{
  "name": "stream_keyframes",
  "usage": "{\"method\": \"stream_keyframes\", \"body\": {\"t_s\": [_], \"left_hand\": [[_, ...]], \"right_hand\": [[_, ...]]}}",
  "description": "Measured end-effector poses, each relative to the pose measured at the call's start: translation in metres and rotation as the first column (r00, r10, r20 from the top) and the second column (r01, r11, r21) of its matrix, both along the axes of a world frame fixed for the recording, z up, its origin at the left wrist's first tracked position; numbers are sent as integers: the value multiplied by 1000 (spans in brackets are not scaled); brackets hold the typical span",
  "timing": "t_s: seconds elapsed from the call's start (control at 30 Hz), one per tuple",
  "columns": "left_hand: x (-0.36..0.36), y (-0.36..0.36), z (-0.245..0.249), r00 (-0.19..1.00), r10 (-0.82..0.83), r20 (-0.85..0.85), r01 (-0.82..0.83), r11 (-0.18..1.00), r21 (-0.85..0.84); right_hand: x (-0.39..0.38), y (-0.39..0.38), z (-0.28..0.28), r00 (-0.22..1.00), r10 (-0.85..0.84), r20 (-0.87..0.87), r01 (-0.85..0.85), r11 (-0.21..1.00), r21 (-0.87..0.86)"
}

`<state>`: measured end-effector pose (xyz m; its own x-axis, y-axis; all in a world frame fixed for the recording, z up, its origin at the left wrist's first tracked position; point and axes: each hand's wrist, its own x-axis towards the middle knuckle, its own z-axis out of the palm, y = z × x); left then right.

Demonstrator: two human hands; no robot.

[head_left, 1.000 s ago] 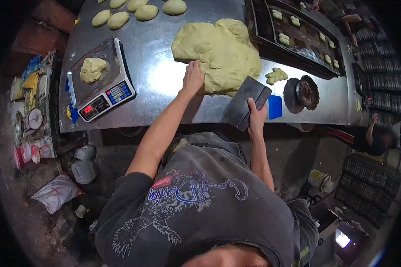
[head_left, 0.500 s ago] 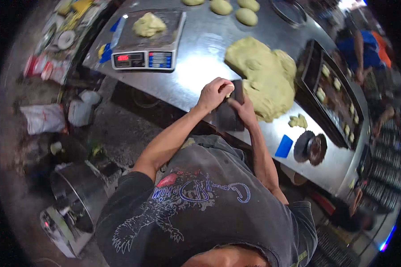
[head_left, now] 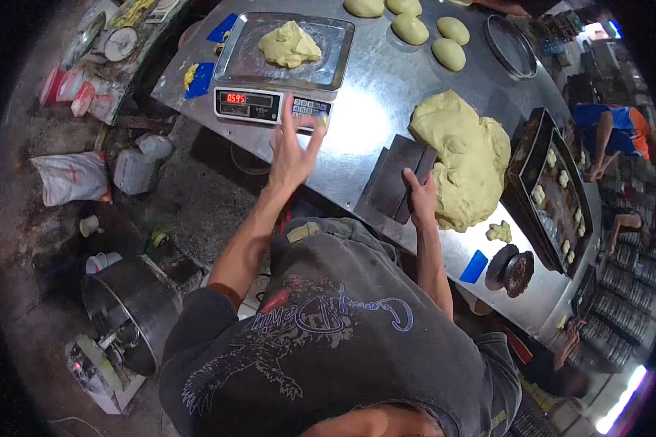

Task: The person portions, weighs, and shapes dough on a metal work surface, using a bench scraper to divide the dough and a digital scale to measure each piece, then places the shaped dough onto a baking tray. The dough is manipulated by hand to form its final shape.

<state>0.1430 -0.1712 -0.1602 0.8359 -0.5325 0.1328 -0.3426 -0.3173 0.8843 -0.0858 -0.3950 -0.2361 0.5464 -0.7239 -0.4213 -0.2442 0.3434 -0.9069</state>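
Note:
My left hand is open in front of the digital scale, its fingers spread and partly over the keypad. A yellowish smear, perhaps dough, shows by a fingertip. On the scale's metal tray sits a lump of pale yellow dough; the red display appears to read 0595. My right hand grips a dark, wide-bladed dough scraper at the table's near edge. Just beyond it spreads a large mass of dough, close to my right fingers, which are partly hidden.
Several rounded dough balls lie at the back near a round metal ring. To the right are a dark baking tray with small dough pieces, a blue plastic scraper and dark fluted molds. Another person stands at far right.
My left hand has gone from pinching a bit of dough by the scraper to open at the scale. The scraper now rests flatter under my right hand. The view has shifted.

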Motion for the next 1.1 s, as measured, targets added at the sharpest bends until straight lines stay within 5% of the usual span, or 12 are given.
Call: {"method": "stream_keyframes", "body": {"t_s": [0.1,0.3,0.4,0.5,0.6,0.7,0.77,0.83,0.87,0.9,0.97,1.1], "left_hand": [[56,-25,27,892,128,433,-106,991,-75],[114,-72,69,589,429,685,-63,869,-491],[131,-90,20,817,286,501,-329,944,-4],[125,-80,-38,981,193,-23,-154,841,518],[78,-50,-14,955,108,277,-205,914,349],[65,-26,-43,978,202,-51,-202,979,11],[43,-21,-38,976,212,-39,-215,974,-74],[22,-18,-37,985,175,13,-172,979,-112],[9,-18,-31,989,142,-43,-146,983,-115],[-3,-21,-25,989,109,-97,-120,985,-124],[-23,-23,-10,996,43,-77,-51,993,-106],[-17,-17,7,988,-17,-153,6,997,-73]], "right_hand": [[16,-2,29,996,-85,28,86,995,-48],[-6,-7,33,965,-264,-4,262,960,-102],[-33,1,23,950,-311,30,312,948,-64],[-64,3,17,939,-343,31,344,936,-74],[-90,-2,23,906,-424,19,424,904,-62],[-111,-21,35,907,-421,14,418,897,-141],[-121,-53,32,917,-395,45,396,896,-200],[-130,-101,5,839,-544,23,501,756,-421],[-122,-109,21,737,-645,-202,263,549,-793],[-119,-130,11,720,-690,-68,401,494,-772],[-82,-144,26,828,-560,-41,416,662,-623],[36,-104,28,982,155,-105,-187,753,-631]]}}
